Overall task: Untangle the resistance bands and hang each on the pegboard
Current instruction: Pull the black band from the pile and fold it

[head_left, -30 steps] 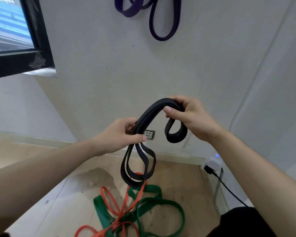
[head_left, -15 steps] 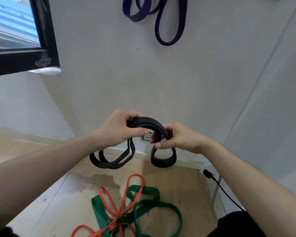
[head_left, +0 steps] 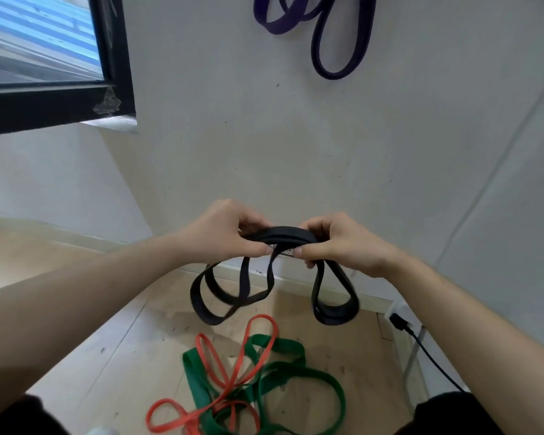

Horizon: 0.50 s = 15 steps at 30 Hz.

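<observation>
I hold a black resistance band (head_left: 280, 234) folded in several loops at chest height in front of the wall. My left hand (head_left: 225, 232) pinches its left part and my right hand (head_left: 339, 243) pinches its right part. Black loops hang below each hand. On the wooden floor below lie a green band (head_left: 299, 376) and a thin red band (head_left: 220, 372), tangled with each other. A purple band (head_left: 339, 42) hangs on the wall at the top of the view; its hook is out of frame.
A dark window frame (head_left: 110, 58) juts from the wall at upper left. A wall socket sits behind the black band. At lower right a white adapter (head_left: 398, 310) with a black cable (head_left: 431, 359) lies by the skirting.
My right hand came down from above the left to level with it. The black band's hanging loops have shifted, now dangling under both hands. The view tilted slightly.
</observation>
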Motion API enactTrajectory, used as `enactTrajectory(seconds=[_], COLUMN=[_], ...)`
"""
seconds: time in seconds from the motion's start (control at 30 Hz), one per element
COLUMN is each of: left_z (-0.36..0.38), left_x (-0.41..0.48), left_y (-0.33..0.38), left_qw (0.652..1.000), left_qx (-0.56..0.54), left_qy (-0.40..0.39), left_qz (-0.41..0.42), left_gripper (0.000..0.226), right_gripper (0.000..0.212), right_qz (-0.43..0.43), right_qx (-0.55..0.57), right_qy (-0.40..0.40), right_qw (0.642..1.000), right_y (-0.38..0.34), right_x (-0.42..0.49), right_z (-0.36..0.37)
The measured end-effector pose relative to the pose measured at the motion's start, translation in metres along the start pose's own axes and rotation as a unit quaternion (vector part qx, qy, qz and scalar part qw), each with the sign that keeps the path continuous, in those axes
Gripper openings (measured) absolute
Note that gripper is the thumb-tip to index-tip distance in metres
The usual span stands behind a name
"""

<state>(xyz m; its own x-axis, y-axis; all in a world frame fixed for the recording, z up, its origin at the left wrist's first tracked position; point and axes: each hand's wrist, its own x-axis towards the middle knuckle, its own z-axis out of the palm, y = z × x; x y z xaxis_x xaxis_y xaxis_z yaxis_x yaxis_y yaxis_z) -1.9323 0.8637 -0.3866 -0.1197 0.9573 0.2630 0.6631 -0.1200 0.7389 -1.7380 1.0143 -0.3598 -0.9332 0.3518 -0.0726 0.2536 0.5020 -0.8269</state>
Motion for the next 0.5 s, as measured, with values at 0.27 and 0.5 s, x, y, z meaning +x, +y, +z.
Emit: enactTrajectory(seconds=[0.27,0.5], left_z=[-0.009,0.002], left_x=[0.002,0.003], left_y=[0.003,-0.001], left_qw=[1.0,1.0], left_qx=[0.016,0.012], left_qy=[0.008,0.016], left_qz=[-0.003,-0.01], left_gripper=[0.025,0.02], right_gripper=[0.012,0.016], right_qz=[0.027,-0.012], right_qx=[-0.051,0.036], right_qy=[-0.044,-0.007], right_qw=[0.997,0.999], right_y=[-0.004,-0.001], right_x=[-0.004,-0.006], right_z=[0.0,0.001])
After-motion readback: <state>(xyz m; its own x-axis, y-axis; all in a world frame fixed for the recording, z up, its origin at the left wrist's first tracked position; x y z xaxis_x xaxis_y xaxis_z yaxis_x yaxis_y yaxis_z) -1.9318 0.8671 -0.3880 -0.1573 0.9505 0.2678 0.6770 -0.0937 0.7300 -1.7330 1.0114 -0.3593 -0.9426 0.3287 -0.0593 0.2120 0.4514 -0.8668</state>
